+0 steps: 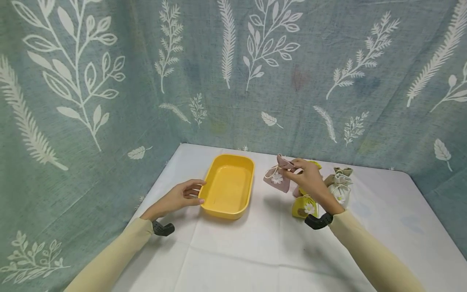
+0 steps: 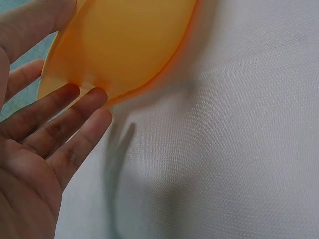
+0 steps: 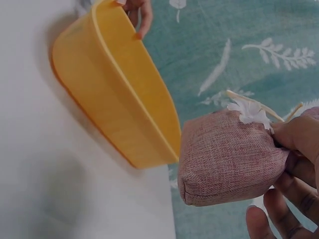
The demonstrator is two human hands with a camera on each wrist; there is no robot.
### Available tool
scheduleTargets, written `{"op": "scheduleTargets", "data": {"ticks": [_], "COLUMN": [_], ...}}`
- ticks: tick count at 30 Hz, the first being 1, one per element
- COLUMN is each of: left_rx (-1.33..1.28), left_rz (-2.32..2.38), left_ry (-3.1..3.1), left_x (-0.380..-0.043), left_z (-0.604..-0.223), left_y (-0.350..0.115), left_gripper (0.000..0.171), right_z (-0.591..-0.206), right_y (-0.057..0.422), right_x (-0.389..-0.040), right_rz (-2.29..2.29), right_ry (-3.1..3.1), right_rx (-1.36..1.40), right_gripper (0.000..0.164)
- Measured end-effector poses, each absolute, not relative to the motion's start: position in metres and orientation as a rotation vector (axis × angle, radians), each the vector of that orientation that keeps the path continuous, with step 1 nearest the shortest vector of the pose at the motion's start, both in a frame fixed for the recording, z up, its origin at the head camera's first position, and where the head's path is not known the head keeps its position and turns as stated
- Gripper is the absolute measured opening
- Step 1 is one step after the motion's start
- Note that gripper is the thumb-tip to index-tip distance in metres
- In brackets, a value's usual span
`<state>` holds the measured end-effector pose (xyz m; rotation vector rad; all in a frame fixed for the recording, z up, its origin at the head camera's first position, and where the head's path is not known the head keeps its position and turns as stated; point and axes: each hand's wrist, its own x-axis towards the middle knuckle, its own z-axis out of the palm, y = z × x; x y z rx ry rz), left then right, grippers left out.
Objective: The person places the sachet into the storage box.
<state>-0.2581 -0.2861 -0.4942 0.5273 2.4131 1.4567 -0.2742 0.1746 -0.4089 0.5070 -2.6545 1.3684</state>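
Note:
A dusty-pink drawstring pouch (image 1: 276, 181) with a white flower and a cream cord hangs from my right hand (image 1: 308, 178). Thumb and fingers pinch its gathered neck, and its boxy base (image 3: 224, 167) faces the yellow tub in the right wrist view. That tub (image 1: 227, 211) is rectangular with rounded corners, and its inside shows bare. At its left side is my left hand (image 1: 178, 198), thumb and fingertips right at the rim. Seen from the left wrist, the fingers (image 2: 67, 134) are spread and nearly straight against the tub's wall.
Under and beyond my right hand stand more pouches: a yellow-green one (image 1: 304, 207) with a white flower, a pale one (image 1: 341, 192), and others partly hidden. The white-covered table (image 1: 233, 251) meets a green leaf-patterned curtain (image 1: 226, 101) at the back and left.

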Motion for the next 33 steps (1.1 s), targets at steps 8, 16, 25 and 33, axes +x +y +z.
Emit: {"op": "scheduleTargets", "data": {"ticks": [8, 16, 25, 33], "left_rx": [0.536, 0.547, 0.539, 0.505], "left_rz": [1.453, 1.462, 1.477, 1.493], "left_ry": [2.415, 2.407, 2.406, 2.376], "left_x": [-0.257, -0.257, -0.256, -0.255], "left_z": [-0.492, -0.492, -0.495, -0.49], "left_y": [-0.287, -0.288, -0.292, -0.285], "left_gripper": [0.076, 0.076, 0.075, 0.075], "right_z": [-0.406, -0.409, -0.415, -0.419], "right_y": [0.146, 0.114, 0.074, 0.061], "right_x": [-0.292, -0.309, -0.33, -0.346], "right_rz": [1.336, 1.408, 1.416, 1.38], "right_ry": [-2.597, -2.616, -2.592, -2.64], "right_rx": [0.592, 0.595, 0.674, 0.619], "right_gripper": [0.021, 0.023, 0.021, 0.02]}}
